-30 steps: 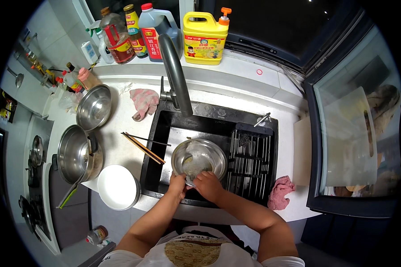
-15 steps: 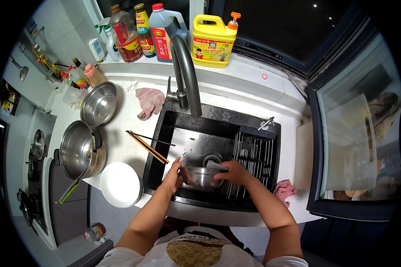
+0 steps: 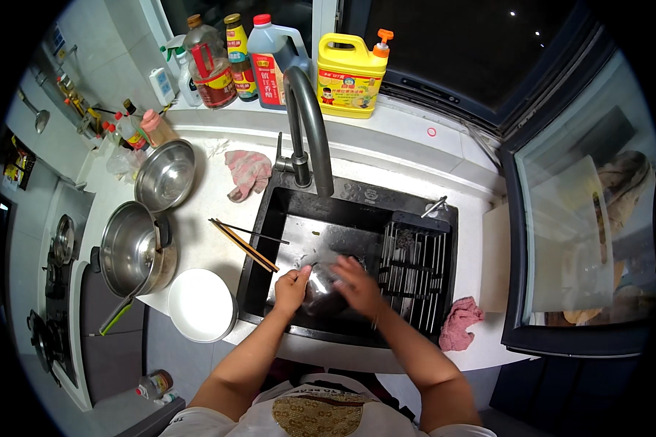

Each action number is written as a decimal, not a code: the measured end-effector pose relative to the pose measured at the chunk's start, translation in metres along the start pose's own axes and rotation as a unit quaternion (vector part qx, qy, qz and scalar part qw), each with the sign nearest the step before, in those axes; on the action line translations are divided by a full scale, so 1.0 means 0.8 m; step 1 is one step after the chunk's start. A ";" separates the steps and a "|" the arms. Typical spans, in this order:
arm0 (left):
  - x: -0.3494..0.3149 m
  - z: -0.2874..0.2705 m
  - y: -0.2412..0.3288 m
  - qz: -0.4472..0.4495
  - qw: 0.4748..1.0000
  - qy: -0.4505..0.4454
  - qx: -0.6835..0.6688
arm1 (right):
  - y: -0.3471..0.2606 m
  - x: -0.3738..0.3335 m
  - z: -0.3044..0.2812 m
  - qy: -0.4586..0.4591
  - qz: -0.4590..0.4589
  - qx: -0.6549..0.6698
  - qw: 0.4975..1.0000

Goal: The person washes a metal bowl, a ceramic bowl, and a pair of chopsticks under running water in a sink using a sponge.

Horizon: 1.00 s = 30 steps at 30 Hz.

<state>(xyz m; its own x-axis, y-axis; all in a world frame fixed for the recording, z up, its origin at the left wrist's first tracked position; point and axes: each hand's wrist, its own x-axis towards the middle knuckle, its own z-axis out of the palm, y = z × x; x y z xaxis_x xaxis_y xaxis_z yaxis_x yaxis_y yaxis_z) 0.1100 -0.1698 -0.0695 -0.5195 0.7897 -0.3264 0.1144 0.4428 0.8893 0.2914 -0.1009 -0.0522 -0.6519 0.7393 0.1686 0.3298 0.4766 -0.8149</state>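
Observation:
Over the black sink [image 3: 273, 197], my left hand [image 3: 291, 290] grips the left side of a shiny steel bowl [image 3: 322, 291], its thumb pointing up along the rim. The bowl is tilted, with its curved wall partly facing me. My right hand [image 3: 358, 288] is at the bowl's right side, its fingers smeared by motion. A pale grey blur lies by those fingers; I cannot make out what it is. Wooden chopsticks [image 3: 244, 246] and a dark chopstick [image 3: 259, 233] rest across the sink's left edge.
A black drying rack [image 3: 415, 273] fills the sink's right side, and the faucet [image 3: 310, 138] arches over its back. At left stand a white bowl [image 3: 200, 306], a steel pot [image 3: 127, 247] and a steel basin [image 3: 165, 175]. Bottles [image 3: 351, 76] line the sill; an open window [image 3: 514, 240] juts in right.
The steel bowl has tipped and turned between my hands. My right hand has moved left and up over it, blurring. My left hand keeps its hold.

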 end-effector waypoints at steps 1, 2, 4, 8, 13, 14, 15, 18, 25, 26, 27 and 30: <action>0.005 0.005 -0.015 0.025 0.999 0.026 0.037 | -0.034 0.002 0.010 -0.007 -0.007 -0.054 0.998; 0.003 0.007 -0.016 0.024 0.998 0.049 0.044 | -0.059 0.003 0.019 -0.013 -0.014 -0.110 0.994; 0.000 0.017 -0.012 0.026 0.994 0.091 0.057 | -0.050 0.010 0.035 0.081 0.024 -0.122 0.989; -0.012 0.005 -0.004 0.070 0.988 0.103 -0.089 | 0.032 0.046 0.040 0.213 0.186 0.040 0.958; -0.013 -0.002 0.033 -0.053 0.922 0.072 -0.377 | 0.025 0.022 0.040 0.204 0.445 0.572 0.659; -0.013 0.001 0.045 -0.063 0.918 0.056 -0.388 | 0.005 0.017 0.047 0.249 0.477 0.561 0.629; -0.014 0.005 0.058 -0.073 0.914 0.039 -0.398 | 0.010 0.008 0.064 0.245 0.454 0.563 0.646; -0.007 0.016 0.065 -0.084 0.912 0.024 -0.400 | -0.041 -0.003 0.086 0.299 0.466 0.477 0.683; -0.018 0.036 0.041 -0.022 0.959 0.036 -0.280 | -0.036 0.028 0.067 0.205 0.167 0.049 0.963; -0.026 0.035 0.050 -0.037 0.953 0.034 -0.299 | -0.012 0.034 0.062 0.197 0.181 0.064 0.961; -0.030 0.034 0.056 -0.052 0.946 0.034 -0.318 | 0.008 0.036 0.060 0.178 0.220 0.061 0.957; -0.020 0.030 0.062 0.008 0.933 0.042 -0.357 | 0.016 0.005 0.071 0.148 0.230 0.112 0.955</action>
<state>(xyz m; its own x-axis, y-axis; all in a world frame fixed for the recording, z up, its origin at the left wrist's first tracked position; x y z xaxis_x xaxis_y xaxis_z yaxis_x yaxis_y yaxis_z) 0.1446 -0.1505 -0.0278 -0.5910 0.7440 -0.3116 -0.4550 0.0115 0.8904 0.2543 -0.1191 -0.0934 -0.2403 0.9641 -0.1130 0.3586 -0.0200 -0.9333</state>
